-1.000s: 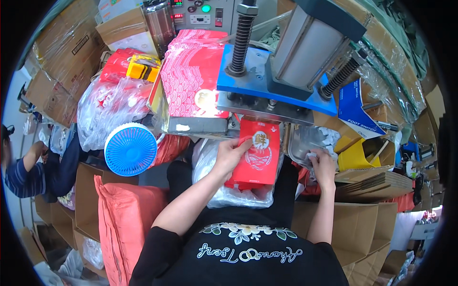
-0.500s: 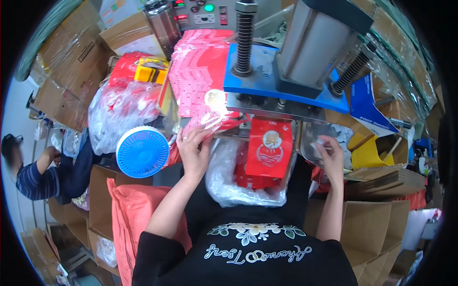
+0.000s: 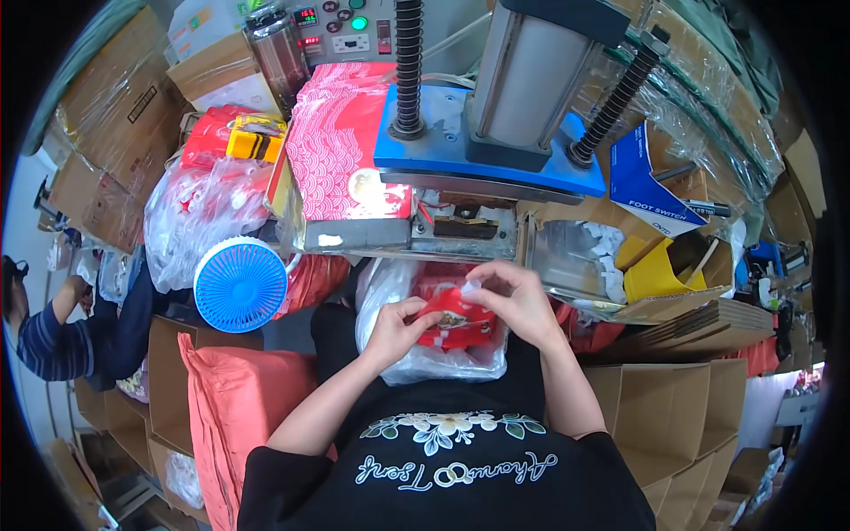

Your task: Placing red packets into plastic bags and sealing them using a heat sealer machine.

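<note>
Over a box lined with clear plastic point(image 3: 376, 292) on my lap, both hands meet at a red printed packet point(image 3: 459, 320). My left hand point(image 3: 396, 334) is closed, thumb and forefinger pinching the packet's left edge. My right hand point(image 3: 522, 308) pinches a small white scrap point(image 3: 471, 286) at the packet's upper edge. More red packets lie beneath, partly hidden. Just beyond the box stands a blue press point(image 3: 496, 146), its lower plate point(image 3: 465, 232) bare of any packet. To its left lies a stack of red patterned packets point(image 3: 332, 150).
A blue round fan point(image 3: 240, 284) stands at left, near a plastic bag of red packets point(image 3: 202, 208). Right of the press sits a clear tray point(image 3: 567, 257) with white scraps. Open cartons point(image 3: 664, 416) flank me. Another person point(image 3: 66, 323) sits far left.
The red packet has come from the press down over the lined box. My left hand has left the stack for the packet, and my right hand has moved left to it with a white scrap.
</note>
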{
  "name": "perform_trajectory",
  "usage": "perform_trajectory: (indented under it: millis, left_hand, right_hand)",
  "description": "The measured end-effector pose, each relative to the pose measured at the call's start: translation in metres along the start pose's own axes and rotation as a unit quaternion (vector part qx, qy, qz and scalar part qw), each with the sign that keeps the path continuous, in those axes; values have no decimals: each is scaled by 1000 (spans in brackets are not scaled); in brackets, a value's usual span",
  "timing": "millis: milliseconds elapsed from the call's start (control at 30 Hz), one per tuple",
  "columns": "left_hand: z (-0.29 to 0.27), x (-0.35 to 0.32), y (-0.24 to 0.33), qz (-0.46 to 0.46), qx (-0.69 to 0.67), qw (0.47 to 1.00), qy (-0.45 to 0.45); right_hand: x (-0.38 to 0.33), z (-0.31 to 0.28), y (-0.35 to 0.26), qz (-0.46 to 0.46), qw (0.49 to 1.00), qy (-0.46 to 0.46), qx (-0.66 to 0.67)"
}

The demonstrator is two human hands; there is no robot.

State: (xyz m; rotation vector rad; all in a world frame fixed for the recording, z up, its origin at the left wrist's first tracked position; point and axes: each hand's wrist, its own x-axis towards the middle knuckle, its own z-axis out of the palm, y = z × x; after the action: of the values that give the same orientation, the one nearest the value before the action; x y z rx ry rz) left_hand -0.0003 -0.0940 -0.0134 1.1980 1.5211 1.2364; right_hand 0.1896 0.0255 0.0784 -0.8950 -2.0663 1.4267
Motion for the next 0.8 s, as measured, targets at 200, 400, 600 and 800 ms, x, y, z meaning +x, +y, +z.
perform_trajectory:
  millis: [200, 400, 600, 800]
  left_hand:
    - [17, 47, 19, -105, -148, 983, 39]
    - [28, 76, 29, -181, -355, 916, 52]
    - [0, 88, 27, -89, -154, 982, 64]
    - [-78, 92, 13, 156, 431, 856, 239]
  right_hand:
    - [6, -44, 39, -16, 972, 194, -134]
    - [-1, -127, 91, 53, 888, 300, -344]
    - [30, -118, 127, 57, 828, 356, -431]
    - [24, -93, 119, 44, 849, 298, -434]
